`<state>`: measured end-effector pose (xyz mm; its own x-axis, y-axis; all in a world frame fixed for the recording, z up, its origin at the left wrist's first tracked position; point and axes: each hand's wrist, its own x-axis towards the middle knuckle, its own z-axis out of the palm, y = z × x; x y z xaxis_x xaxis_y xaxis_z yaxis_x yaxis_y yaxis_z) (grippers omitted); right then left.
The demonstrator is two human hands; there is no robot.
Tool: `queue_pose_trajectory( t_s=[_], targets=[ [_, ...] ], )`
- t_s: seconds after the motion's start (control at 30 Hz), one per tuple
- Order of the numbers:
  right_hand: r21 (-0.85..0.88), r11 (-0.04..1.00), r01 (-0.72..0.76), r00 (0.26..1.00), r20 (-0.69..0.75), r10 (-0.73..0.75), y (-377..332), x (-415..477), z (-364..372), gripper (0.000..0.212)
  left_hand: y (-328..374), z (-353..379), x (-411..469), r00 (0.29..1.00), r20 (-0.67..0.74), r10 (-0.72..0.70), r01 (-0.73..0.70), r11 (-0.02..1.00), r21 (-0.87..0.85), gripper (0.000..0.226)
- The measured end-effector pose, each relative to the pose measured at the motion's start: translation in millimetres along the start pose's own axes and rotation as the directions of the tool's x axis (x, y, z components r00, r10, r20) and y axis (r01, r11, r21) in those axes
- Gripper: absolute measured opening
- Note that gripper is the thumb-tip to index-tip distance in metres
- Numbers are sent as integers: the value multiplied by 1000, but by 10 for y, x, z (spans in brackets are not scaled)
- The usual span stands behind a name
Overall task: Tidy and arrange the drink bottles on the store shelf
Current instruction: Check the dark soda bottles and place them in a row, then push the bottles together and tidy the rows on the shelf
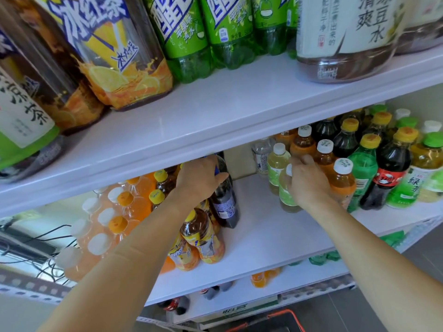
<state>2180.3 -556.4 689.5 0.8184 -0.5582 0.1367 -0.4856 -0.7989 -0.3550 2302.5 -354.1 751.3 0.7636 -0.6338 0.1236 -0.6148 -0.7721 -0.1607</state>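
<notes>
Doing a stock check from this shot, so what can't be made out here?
Head view:
Cap of the dark bottle: hidden under the left hand.
Cap of the pale bottle: partly covered by the right hand.
Tops of the large upper-shelf bottles: cut off by the top edge.
The lowest-shelf bottles: mostly hidden behind the shelf board.

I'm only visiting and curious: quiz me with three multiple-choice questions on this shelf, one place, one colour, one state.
1. The dark bottle under the left hand stands on: A the top shelf; B the middle shelf; C the floor.
2. Caps of the amber bottles by the right hand are: A white; B red; C blue.
3. The right hand is: A idle; B gripping a pale bottle; C flat on the shelf.
Answers: B, its base rests there; A, white tops show; B, fingers wrap its top.
</notes>
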Motion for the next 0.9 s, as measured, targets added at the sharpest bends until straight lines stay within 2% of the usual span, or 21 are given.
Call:
queue_pose_trajectory(
  t_s=[0.13,0.33,0.43,0.53,0.6,0.73,0.77,0.8,0.87,0.9],
  targets=[
    [2,1000,-14,1000,-23,14,35,-62,0,26,-35,-45,9,999,34,31,-24,982,-185,25],
    [92,995,35,999,-15,-34,50,-264,-56,24,-45,-88,2,993,81,84,-65,975,-212,20],
    [237,964,119,992,-74,-104,65,-408,-202,27,-71,-128,-39,987,100,126,-96,961,-259,25],
    [444,873,203,973,-188,-131,74,-616,-370,21,-77,-160,-75,982,109,157,-124,956,-267,32],
    [512,830,224,966,-231,-118,83,-754,-441,20,-70,-161,-86,982,111,152,-117,956,-270,33],
    [712,686,148,984,-175,-30,157,-999,-520,20,-42,-187,-143,979,153,132,-100,975,-200,38],
    [766,629,130,987,-159,-10,187,-1054,-542,18,-25,-216,-182,982,132,133,-110,979,-170,39],
    [815,569,112,990,-140,5,211,-1106,-568,16,13,-248,-242,989,53,141,-129,975,-181,38],
    [900,430,69,996,-84,16,240,-1196,-629,16,179,-333,-458,975,-166,146,-204,886,-417,27],
    [933,357,49,998,-58,14,241,-1231,-665,18,303,-374,-615,968,-187,167,-246,783,-572,28]
  ],
)
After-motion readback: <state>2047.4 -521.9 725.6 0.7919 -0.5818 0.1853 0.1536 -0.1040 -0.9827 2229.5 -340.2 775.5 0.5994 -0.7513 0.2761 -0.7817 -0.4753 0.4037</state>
